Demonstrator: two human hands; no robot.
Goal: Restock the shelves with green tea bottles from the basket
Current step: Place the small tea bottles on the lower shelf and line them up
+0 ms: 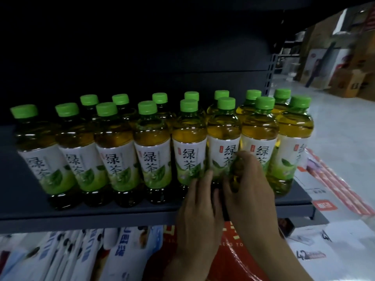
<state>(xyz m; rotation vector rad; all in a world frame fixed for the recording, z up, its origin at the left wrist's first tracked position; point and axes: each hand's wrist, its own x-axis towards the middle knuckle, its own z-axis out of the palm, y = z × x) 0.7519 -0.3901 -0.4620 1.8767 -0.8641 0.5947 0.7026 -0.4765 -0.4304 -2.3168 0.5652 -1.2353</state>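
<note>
green caps run in two rows across the dark shelf (pixel 142 209), front row of bottles set label-out near the lip, prob so the print faces a shopper and the back row fills the depth. both hands are at one bottle (pixel 223 147), third from the right in the front row, standing upright w/ its neighbours just beside it on both sides. right hand (pixel 250 179) comes up from below the shelf edge, wrist bent back, fingers curled over the lower label and the bottle's right side, so it's closed on the bottle. left hand (pixel 199 201) lies flatter, fingers stretched fwd, tips at the bottle's base and left side; they look to be touching it, but whether it really grips or just steadies i can't tell, the view there is dark. two hands low on the body makes sense for nudging or turning it into line w/o tipping the ones next to it. looks like squaring-up of a bottle already on the shelf, not a fresh carry. front row reads full to the right end; basket isn't in view. below the shelf are packets (pixel 60 256), blurred.
</note>
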